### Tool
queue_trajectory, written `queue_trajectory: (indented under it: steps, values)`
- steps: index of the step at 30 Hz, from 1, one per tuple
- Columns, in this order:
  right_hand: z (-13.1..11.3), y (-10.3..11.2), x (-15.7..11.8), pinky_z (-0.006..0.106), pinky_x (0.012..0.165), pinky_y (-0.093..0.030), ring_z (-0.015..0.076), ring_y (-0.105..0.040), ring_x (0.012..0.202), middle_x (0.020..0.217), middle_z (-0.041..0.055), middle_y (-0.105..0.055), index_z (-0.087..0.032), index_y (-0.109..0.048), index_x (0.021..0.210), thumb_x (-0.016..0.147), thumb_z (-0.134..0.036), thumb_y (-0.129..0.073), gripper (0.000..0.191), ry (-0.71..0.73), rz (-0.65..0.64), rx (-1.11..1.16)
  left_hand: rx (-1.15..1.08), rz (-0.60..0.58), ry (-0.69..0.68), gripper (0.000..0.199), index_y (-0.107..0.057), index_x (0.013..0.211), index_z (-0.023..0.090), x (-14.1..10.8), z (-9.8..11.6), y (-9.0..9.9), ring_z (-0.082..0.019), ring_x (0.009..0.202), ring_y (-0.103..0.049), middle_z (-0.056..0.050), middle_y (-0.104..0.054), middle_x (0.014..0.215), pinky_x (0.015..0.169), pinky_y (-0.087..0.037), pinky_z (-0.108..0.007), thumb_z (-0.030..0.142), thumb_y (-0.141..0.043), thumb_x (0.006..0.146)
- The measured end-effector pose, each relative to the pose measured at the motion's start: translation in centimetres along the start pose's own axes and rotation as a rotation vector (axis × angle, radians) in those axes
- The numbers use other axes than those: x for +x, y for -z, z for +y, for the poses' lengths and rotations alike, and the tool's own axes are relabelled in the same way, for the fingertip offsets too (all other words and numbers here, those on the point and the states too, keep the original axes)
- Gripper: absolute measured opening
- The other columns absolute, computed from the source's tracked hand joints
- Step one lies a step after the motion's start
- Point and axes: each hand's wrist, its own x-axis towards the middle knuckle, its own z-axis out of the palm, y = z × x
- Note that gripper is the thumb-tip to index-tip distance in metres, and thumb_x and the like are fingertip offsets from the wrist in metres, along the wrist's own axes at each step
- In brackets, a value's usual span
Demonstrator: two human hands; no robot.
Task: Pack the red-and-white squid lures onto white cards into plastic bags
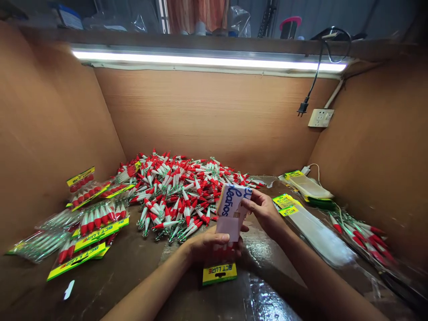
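Note:
My left hand is closed around a clear bag of red-and-white fishing lures, whose yellow "BCT LURE" header hangs toward me. Its thumb presses on a plain white paper piece lying over the bag. My right hand pinches the right edge of a white cardboard piece with blue lettering, which stands tilted above the bag and meets the white paper. Whether the paper is attached to the cardboard I cannot tell. Behind both hands spreads a big heap of loose red-and-white lures.
Filled lure bags are piled at the left. On the right lie flat clear bags with yellow headers, another stack of bags and more lures. A black plug dangles near the wall socket.

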Motion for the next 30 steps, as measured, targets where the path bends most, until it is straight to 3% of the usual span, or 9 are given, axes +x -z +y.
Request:
queue_trajectory:
  steps: [9,12,15,20,23,26,28,30]
  values:
    - [-0.3,0.6,0.6,0.033,0.082,-0.053,0.0211,-0.067,0.091,0.105,0.0063,-0.075,-0.021,-0.070,0.110,0.086,-0.036,-0.077,0.029,0.027,0.053,0.209,0.024,-0.040,0.047,0.069,-0.058,0.135,0.012,-0.1,0.2,-0.4,-0.025,0.096,-0.069,-0.014,-0.067,0.111,0.086,-0.049,-0.036,0.036,-0.083,0.075]
    - [0.0,1.0,0.9,0.028,0.072,-0.054,0.0178,-0.068,0.085,0.105,0.0047,-0.075,-0.022,-0.069,0.109,0.089,-0.037,-0.074,0.025,0.023,0.137,0.304,0.025,-0.060,0.033,0.069,-0.056,0.137,0.013,0.0,0.3,-0.5,-0.024,0.096,-0.068,-0.013,-0.066,0.111,0.088,-0.048,-0.037,0.035,-0.082,0.076]
    - [0.0,1.6,1.2,0.028,0.073,-0.057,0.0190,-0.069,0.090,0.108,0.0045,-0.075,-0.023,-0.069,0.109,0.090,-0.042,-0.071,0.026,0.014,0.247,0.352,0.023,-0.074,0.022,0.069,-0.056,0.137,0.014,0.0,0.1,-0.4,-0.023,0.094,-0.068,-0.013,-0.067,0.110,0.090,-0.047,-0.038,0.035,-0.082,0.076]
    - [-1.6,5.1,1.7,0.028,0.069,-0.060,0.0198,-0.072,0.089,0.106,0.0030,-0.076,-0.024,-0.068,0.103,0.085,-0.044,-0.073,0.027,-0.015,0.443,0.321,-0.011,-0.063,0.020,0.064,-0.057,0.134,0.014,-0.1,-0.1,-0.1,-0.025,0.092,-0.069,-0.014,-0.067,0.109,0.086,-0.049,-0.038,0.031,-0.080,0.077]
    - [-2.0,8.4,1.8,0.026,0.053,-0.054,0.0184,-0.070,0.072,0.094,0.0038,-0.076,-0.023,-0.067,0.103,0.078,-0.040,-0.079,0.032,-0.065,0.503,0.096,-0.024,-0.053,-0.005,0.058,-0.059,0.130,0.015,-0.3,0.0,0.0,-0.025,0.091,-0.070,-0.012,-0.069,0.104,0.085,-0.049,-0.037,0.027,-0.078,0.077]
    - [-0.4,10.9,1.3,0.026,0.046,-0.047,0.0196,-0.066,0.061,0.083,0.0043,-0.075,-0.022,-0.066,0.110,0.070,-0.038,-0.083,0.046,-0.180,0.420,-0.319,-0.007,-0.038,-0.020,0.055,-0.059,0.130,0.017,-0.3,0.1,0.2,-0.025,0.091,-0.070,-0.012,-0.070,0.104,0.085,-0.049,-0.037,0.023,-0.076,0.077]
    - [1.1,11.6,0.5,0.033,0.055,-0.051,0.0236,-0.067,0.066,0.081,0.0057,-0.074,-0.020,-0.067,0.113,0.067,-0.036,-0.084,0.051,-0.267,0.311,-0.602,0.000,-0.032,-0.014,0.056,-0.058,0.131,0.018,-0.3,0.1,0.4,-0.025,0.090,-0.071,-0.011,-0.070,0.104,0.084,-0.049,-0.037,0.022,-0.074,0.077]
    - [2.1,11.2,-0.3,0.043,0.075,-0.054,0.0291,-0.068,0.084,0.091,0.0090,-0.073,-0.020,-0.069,0.115,0.068,-0.034,-0.082,0.051,-0.201,0.284,-0.861,0.000,-0.023,0.001,0.057,-0.057,0.133,0.020,-0.2,0.0,0.5,-0.025,0.089,-0.072,-0.010,-0.071,0.102,0.084,-0.050,-0.037,0.022,-0.072,0.078]
